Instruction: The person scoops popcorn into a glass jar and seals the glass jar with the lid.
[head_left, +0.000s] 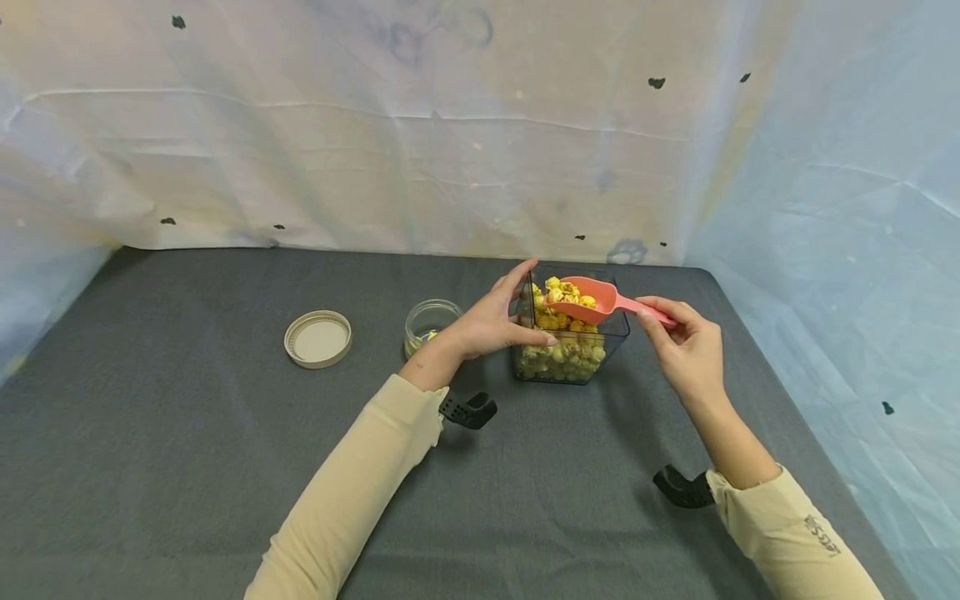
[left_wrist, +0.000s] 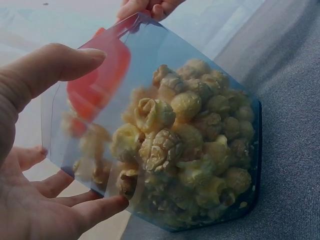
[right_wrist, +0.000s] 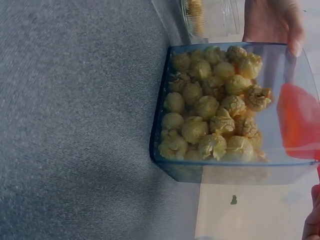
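Scoop (head_left: pixel 588 302) loaded w/ popcorn, over tub (head_left: pixel 570 367) on table (head_left: pixel 187 433). Right hand (head_left: pixel 686 346) pinches its handle; left hand (head_left: pixel 495 321) curled round tub wall. Jar (head_left: pixel 431 323) nearly empty, lid (head_left: pixel 318 338) off. Most transfer left, I judge.

Yellow popcorn (head_left: pixel 564 354) fills a clear, blue-tinted container (head_left: pixel 615 333) on the dark grey desk (head_left: pixel 187 433). The scoop (head_left: pixel 592 302) is coral pink. The lid (head_left: pixel 318 338) is beige, the sleeves (head_left: pixel 360 492) cream.

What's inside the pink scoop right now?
The pink scoop, held by the right hand over the clear container, carries yellow popcorn. Only the heap's top shows; the scoop's wall hides the rest.
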